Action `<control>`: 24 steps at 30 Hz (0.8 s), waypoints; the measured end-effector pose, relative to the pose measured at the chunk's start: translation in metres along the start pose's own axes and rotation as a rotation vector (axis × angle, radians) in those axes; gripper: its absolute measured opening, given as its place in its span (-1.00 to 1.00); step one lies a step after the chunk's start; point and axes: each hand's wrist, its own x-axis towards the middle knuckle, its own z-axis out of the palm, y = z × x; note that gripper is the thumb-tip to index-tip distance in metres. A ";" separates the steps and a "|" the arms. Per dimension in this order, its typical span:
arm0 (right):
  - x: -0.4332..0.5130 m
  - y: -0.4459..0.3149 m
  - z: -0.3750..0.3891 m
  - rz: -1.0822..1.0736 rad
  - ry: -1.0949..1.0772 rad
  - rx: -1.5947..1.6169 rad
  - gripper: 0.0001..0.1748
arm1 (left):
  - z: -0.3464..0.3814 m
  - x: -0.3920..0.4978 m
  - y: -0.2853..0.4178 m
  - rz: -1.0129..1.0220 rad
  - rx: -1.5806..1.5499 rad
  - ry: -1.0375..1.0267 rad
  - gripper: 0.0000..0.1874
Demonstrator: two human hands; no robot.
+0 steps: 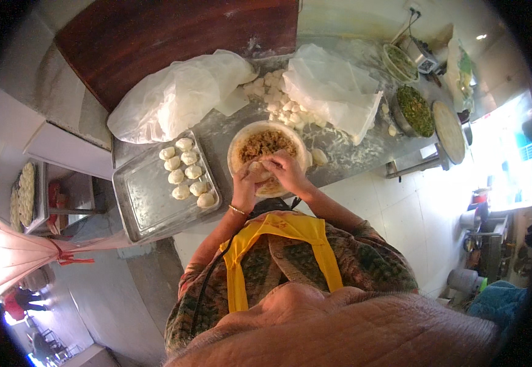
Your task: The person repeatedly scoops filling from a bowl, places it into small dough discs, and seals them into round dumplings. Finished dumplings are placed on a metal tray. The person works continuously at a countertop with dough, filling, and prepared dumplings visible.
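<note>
Over a round bowl of brown minced filling, both hands meet around a piece of pale dough. My left hand cups the dough from the left. The fingers of my right hand pinch at its upper edge; whether filling sits inside is hidden. Left of the bowl lies a metal tray, with several filled dough buns in two rows along its right side. A flattened round of dough rests just right of the bowl.
Behind the bowl, small dough pieces lie partly beneath a plastic sheet. Another plastic sheet covers something at back left. To the right stand a bowl of green chopped filling and a round board. Flour dusts the metal worktop.
</note>
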 end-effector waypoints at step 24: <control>-0.002 -0.017 -0.013 0.170 -0.199 0.179 -0.38 | -0.007 0.009 -0.007 -0.085 0.014 0.028 -0.62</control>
